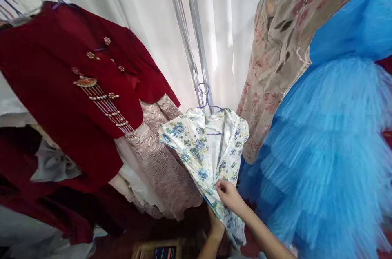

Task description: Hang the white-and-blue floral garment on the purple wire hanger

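Observation:
A white short-sleeved blouse (199, 144) with blue and green flowers hangs in front of me from a thin purple hanger (207, 95). Its neck falls open in a deep V. My right hand (229, 195) pinches the front edge of the blouse, below the point of the V, with thumb and forefinger close together. Lower down, my left hand (215, 223) is at the side of the blouse, with its fingers hidden behind the cloth. Whether those fingers grip the fabric does not show.
To the left hang a dark red jacket (61, 87) with a beaded ornament and a pale pink textured skirt (165, 161). On the right are a beige floral dress (269, 59) and a blue tiered tulle gown (324, 149). Metal poles (192, 26) stand before a white curtain (147, 14).

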A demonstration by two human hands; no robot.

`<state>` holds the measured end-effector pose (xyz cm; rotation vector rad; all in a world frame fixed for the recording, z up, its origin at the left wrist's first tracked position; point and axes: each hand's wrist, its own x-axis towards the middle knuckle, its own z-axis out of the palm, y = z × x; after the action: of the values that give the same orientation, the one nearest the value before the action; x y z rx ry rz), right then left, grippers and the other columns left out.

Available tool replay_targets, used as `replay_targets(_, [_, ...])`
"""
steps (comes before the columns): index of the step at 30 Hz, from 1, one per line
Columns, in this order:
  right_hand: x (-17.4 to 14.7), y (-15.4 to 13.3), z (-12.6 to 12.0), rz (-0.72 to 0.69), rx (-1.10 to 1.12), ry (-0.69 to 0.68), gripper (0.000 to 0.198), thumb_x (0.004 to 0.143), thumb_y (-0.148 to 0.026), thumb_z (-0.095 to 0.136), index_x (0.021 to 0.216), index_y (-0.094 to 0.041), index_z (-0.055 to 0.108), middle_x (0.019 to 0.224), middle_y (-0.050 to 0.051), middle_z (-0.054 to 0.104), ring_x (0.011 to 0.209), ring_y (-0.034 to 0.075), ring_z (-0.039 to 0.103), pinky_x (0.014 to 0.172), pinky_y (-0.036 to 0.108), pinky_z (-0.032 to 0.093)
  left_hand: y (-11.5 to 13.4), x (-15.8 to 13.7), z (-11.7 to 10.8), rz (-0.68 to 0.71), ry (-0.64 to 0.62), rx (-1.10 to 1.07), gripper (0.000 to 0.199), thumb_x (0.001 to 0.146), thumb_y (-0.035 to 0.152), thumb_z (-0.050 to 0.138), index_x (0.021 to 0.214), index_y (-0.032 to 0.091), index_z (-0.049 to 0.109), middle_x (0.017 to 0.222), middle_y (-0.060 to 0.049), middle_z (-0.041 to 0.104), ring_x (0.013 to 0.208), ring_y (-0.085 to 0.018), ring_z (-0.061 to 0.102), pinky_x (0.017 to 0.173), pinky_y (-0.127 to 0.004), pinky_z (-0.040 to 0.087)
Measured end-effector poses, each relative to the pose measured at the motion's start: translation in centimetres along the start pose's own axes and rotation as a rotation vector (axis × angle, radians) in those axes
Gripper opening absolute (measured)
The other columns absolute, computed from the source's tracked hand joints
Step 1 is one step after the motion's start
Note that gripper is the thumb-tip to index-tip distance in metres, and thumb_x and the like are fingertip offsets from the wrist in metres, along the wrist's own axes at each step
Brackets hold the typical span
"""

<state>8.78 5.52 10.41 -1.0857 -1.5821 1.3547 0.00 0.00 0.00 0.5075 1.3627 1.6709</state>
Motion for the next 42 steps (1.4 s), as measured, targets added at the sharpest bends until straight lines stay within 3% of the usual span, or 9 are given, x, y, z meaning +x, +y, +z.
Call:
replay_targets(4, [-0.7, 0.8, -0.6, 0.013, -0.035, -0.018, 0.015, 0.082, -0.029, 0.053, 0.072, -0.018, 0.053, 0.068, 0.001, 0.056, 0.066, 0.015, 0.050, 0.063, 0.026, 0.037, 0.5, -0.6, -0.6, -0.007, 0.016, 0.091, 0.042, 0.051, 0.047, 0.076, 0.080, 0.018, 0.067, 0.086, -0.013, 0.073, 0.088, -0.030, 0.068, 0.082, -0.040, 0.056])
replay_targets(11, [-1.2, 1.6, -2.6, 0.095, -0.191, -0.082, 0.026, 0.083, -0.028, 0.053, 0.060, -0.018, 0.046, 0.057, -0.003, 0.048, 0.057, 0.010, 0.042, 0.055, 0.024, 0.029, 1.8, -0.2, -0.1, 0.132, -0.134, 0.302, 0.031, 0.058, 0.038, 0.072, 0.081, 0.018, 0.070, 0.098, -0.015, 0.073, 0.102, -0.032, 0.067, 0.097, -0.042, 0.050])
replay_targets(15, [-1.0, 1.1, -2.8, 0.232, 0.101, -0.223, 0.031, 0.085, -0.039, 0.052, 0.061, -0.019, 0.049, 0.049, -0.005, 0.046, 0.042, 0.008, 0.034, 0.045, 0.023, 0.026, 1.9, 0.5, 0.6, 0.003, -0.096, 0.263, 0.037, 0.057, 0.045, 0.072, 0.080, 0.017, 0.068, 0.091, -0.015, 0.072, 0.093, -0.031, 0.066, 0.091, -0.042, 0.052])
replay_targets(18, [0.2, 0.5, -3.0, 0.309, 0.193, -0.137, 0.029, 0.085, -0.042, 0.049, 0.070, -0.019, 0.057, 0.050, -0.003, 0.056, 0.035, 0.009, 0.034, 0.041, 0.023, 0.027, 2.2, 0.7, 1.1, -0.132, -0.163, 0.114, 0.042, 0.062, 0.049, 0.071, 0.089, 0.017, 0.069, 0.094, -0.013, 0.073, 0.090, -0.027, 0.067, 0.087, -0.039, 0.053])
replay_targets(24, [2.1, 1.5, -2.9, 0.170, -0.142, 0.030, 0.010, 0.077, -0.028, 0.062, 0.077, -0.019, 0.058, 0.057, 0.000, 0.065, 0.053, 0.015, 0.058, 0.054, 0.024, 0.040, 2.1, 0.7, 1.0, -0.250, -0.207, -0.045, 0.051, 0.061, 0.045, 0.076, 0.104, 0.019, 0.069, 0.108, -0.012, 0.073, 0.107, -0.028, 0.067, 0.099, -0.039, 0.050])
replay_targets(28, [1.4, 3.0, -1.5, 0.124, -0.151, 0.005, 0.020, 0.083, -0.035, 0.062, 0.072, -0.020, 0.053, 0.054, -0.001, 0.061, 0.051, 0.014, 0.055, 0.053, 0.024, 0.036, 2.2, 1.6, 0.3, -0.212, -0.206, 0.033, 0.046, 0.063, 0.043, 0.076, 0.100, 0.017, 0.070, 0.111, -0.015, 0.073, 0.113, -0.031, 0.065, 0.103, -0.042, 0.048])
replay_targets(33, [0.9, 3.4, -0.6, 0.296, -0.012, -0.061, 0.042, 0.095, -0.052, 0.036, 0.064, -0.024, 0.040, 0.044, -0.002, 0.053, 0.036, 0.013, 0.042, 0.044, 0.025, 0.030, 3.1, 3.3, -0.5, -0.156, -0.208, 0.231, 0.045, 0.058, 0.033, 0.078, 0.099, 0.014, 0.072, 0.114, -0.018, 0.072, 0.120, -0.036, 0.061, 0.110, -0.046, 0.042])
replay_targets(38, [0.7, 2.2, -1.3, 0.180, -0.320, 0.112, 0.015, 0.085, -0.036, 0.058, 0.085, -0.021, 0.055, 0.060, -0.002, 0.065, 0.058, 0.017, 0.062, 0.057, 0.024, 0.036, 3.2, 4.4, -0.2, -0.132, -0.306, 0.283, 0.041, 0.061, 0.028, 0.075, 0.099, 0.015, 0.073, 0.123, -0.019, 0.069, 0.124, -0.036, 0.060, 0.113, -0.046, 0.039])
replay_targets(42, [0.9, 1.9, -1.7, 0.149, -0.339, 0.058, 0.009, 0.085, -0.028, 0.057, 0.091, -0.021, 0.058, 0.061, -0.003, 0.064, 0.059, 0.016, 0.060, 0.059, 0.024, 0.036, 2.7, 4.9, -0.1, -0.116, -0.334, 0.324, 0.042, 0.062, 0.027, 0.073, 0.102, 0.015, 0.072, 0.125, -0.019, 0.068, 0.125, -0.035, 0.059, 0.115, -0.045, 0.038])
